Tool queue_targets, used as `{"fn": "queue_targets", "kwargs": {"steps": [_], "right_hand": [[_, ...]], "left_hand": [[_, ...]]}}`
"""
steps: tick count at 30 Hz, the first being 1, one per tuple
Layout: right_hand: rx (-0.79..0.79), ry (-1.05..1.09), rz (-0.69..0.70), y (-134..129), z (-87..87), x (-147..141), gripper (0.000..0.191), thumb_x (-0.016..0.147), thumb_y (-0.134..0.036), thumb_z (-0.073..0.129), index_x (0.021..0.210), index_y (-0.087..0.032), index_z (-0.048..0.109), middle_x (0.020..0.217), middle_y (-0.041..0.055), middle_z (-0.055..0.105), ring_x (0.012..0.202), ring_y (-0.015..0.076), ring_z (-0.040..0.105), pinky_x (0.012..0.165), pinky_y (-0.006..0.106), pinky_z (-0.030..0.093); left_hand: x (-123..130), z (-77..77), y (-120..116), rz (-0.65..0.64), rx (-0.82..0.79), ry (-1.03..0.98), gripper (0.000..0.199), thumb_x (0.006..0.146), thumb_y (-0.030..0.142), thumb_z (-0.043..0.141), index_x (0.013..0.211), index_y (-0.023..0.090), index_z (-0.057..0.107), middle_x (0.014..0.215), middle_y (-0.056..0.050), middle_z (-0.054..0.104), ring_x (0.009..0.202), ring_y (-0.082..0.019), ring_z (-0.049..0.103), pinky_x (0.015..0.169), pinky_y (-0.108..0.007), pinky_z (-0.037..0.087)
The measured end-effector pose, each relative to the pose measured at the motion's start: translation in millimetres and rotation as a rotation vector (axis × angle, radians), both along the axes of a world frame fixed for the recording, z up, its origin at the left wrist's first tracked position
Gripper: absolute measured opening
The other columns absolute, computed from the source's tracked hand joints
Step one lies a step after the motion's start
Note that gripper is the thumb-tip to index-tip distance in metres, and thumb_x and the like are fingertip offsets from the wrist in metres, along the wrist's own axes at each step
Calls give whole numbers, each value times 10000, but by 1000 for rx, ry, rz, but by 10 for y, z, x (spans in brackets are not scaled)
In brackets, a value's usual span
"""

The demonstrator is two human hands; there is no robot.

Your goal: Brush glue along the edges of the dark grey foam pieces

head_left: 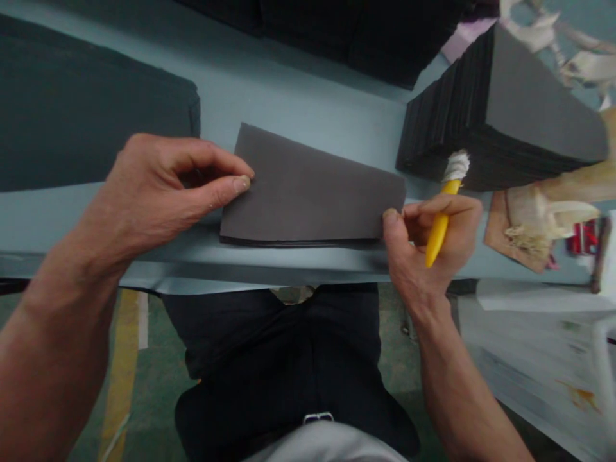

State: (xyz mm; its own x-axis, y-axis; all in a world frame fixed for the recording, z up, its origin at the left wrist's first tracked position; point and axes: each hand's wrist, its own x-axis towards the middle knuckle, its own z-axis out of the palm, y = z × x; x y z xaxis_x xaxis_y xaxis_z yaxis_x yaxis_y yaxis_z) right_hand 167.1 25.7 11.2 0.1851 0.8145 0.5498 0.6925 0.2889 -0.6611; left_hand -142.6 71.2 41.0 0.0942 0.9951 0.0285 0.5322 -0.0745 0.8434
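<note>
A dark grey folded sheet [317, 186], with several thin layers showing along its near edge, lies close to the front of the table. My left hand [163, 186] pinches its left edge between thumb and index finger. At the sheet's right end, the thumb and index finger of my right hand [433, 237] grip the near corner. That same hand also holds a yellow-handled brush [437, 234], its whitish tip pointing up and away from me. The curled fingers of both hands are partly hidden.
A tall stack of dark grey pieces [534, 96] stands at the right. A dark pile [86, 109] lies at the left, and black stacks [337, 29] line the back. Scraps [529, 224] and a red object [583, 237] lie at the right edge of the light blue table [289, 83].
</note>
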Motion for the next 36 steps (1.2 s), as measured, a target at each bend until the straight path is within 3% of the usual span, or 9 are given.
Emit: {"fn": "queue_targets", "kwargs": {"steps": [9,14,21,27,36], "right_hand": [[-49,-14,-4,-22,-4,25,289,871,-325,773,958,-277,502,814,-50,560,644,121,607,559,252,568],[-31,14,31,-15,-16,33,305,856,-267,782,952,-279,492,810,-63,540,620,104,584,551,227,546],[-64,31,51,-25,-19,51,303,866,-241,782,966,-281,498,817,-64,548,637,101,595,580,216,546],[-48,-37,30,-10,-34,47,298,855,-290,753,958,-269,475,781,-79,522,607,101,558,537,230,513],[-21,-101,36,-31,-62,76,281,890,-297,758,977,-288,491,797,-49,547,623,135,594,545,274,542]], "left_hand": [[-22,-77,-3,-17,44,27,204,856,276,832,961,100,835,834,-2,801,717,-91,663,860,-282,610],[-46,-117,-7,-56,102,19,248,882,351,829,968,118,841,841,-14,811,696,-84,659,614,-157,471],[-40,-106,-17,-41,66,17,273,869,336,845,963,82,825,815,-10,790,673,-73,626,619,-163,463],[-20,-71,-51,-74,48,48,294,904,433,739,979,170,846,848,18,789,728,-86,652,669,-183,478],[21,-57,-61,-74,50,47,270,900,408,735,964,169,844,843,22,780,727,-80,649,671,-192,465]]}}
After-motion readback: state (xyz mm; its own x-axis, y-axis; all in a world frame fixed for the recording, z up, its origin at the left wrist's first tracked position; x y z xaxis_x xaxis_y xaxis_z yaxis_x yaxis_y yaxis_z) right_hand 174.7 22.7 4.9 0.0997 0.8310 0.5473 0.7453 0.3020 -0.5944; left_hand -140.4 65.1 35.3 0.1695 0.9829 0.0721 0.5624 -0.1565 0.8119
